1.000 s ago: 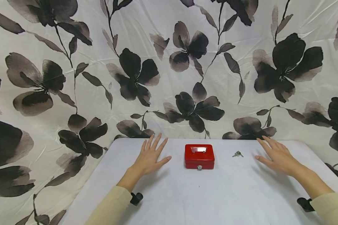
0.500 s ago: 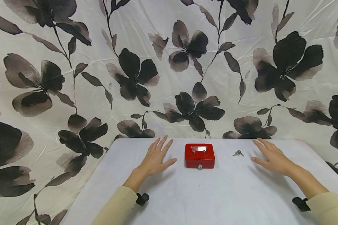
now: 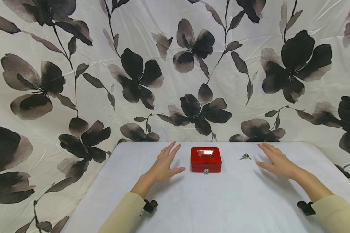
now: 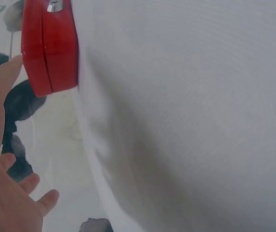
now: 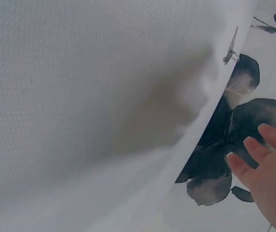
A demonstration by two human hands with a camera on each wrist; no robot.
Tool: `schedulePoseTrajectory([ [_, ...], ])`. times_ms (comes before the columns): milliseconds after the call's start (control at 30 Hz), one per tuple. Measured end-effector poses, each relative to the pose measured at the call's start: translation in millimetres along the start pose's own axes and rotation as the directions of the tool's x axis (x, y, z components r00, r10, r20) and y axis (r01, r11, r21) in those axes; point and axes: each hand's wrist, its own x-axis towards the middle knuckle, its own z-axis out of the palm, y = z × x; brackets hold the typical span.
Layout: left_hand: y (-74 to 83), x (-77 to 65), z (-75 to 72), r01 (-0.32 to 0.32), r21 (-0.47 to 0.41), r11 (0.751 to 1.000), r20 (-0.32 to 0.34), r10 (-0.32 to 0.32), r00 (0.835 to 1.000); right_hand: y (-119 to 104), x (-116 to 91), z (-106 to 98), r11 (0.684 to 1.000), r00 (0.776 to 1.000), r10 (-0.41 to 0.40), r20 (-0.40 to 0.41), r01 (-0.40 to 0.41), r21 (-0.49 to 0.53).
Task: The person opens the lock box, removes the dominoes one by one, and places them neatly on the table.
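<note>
A red cash box (image 3: 206, 160) with a silver handle on its lid and a round lock at the front sits, lid down, near the table's far edge. To its right lies a small set of keys (image 3: 245, 156). My left hand (image 3: 162, 166) hovers just left of the box, fingers spread, holding nothing. In the left wrist view the thumb shows beside the cash box (image 4: 55, 48). Right of the keys (image 5: 231, 55), my right hand (image 3: 280, 163) is held above the table with its fingers extended and nothing in it.
A white cloth covers the table (image 3: 215, 207). Behind it hangs a pale curtain (image 3: 163, 81) printed with dark flowers. Each wrist bears a black camera, such as the left camera (image 3: 150, 206).
Both hands have moved inward, the left hand rightward closer to the cash box and the right hand leftward closer to the keys. The box and keys stay in place.
</note>
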Motion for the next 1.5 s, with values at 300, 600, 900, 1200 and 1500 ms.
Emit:
schedulePoseTrajectory([
  [300,1.1,4.4,4.2,0.040,-0.125,0.991,0.020,-0.038,0.999,1.8,5.8,2.0,0.999,1.000,-0.018,0.002,0.018,0.036],
  [600,1.7,7.7,9.8,0.057,-0.184,0.981,0.041,-0.050,0.998,0.4,10.7,5.8,0.997,0.999,-0.005,0.038,0.002,0.078],
  [900,1.0,14.5,16.0,0.077,-0.239,0.968,0.059,-0.065,0.996,0.4,18.9,8.4,0.996,0.997,0.018,0.076,-0.025,0.091],
  [1200,4.4,20.4,18.6,0.084,-0.317,0.945,0.087,-0.059,0.994,3.9,26.4,9.8,0.995,0.998,0.006,0.067,-0.013,0.097],
  [1500,8.3,24.7,24.2,0.108,-0.364,0.925,0.108,-0.073,0.991,4.9,33.9,14.6,0.993,0.996,0.005,0.085,-0.015,0.117],
])
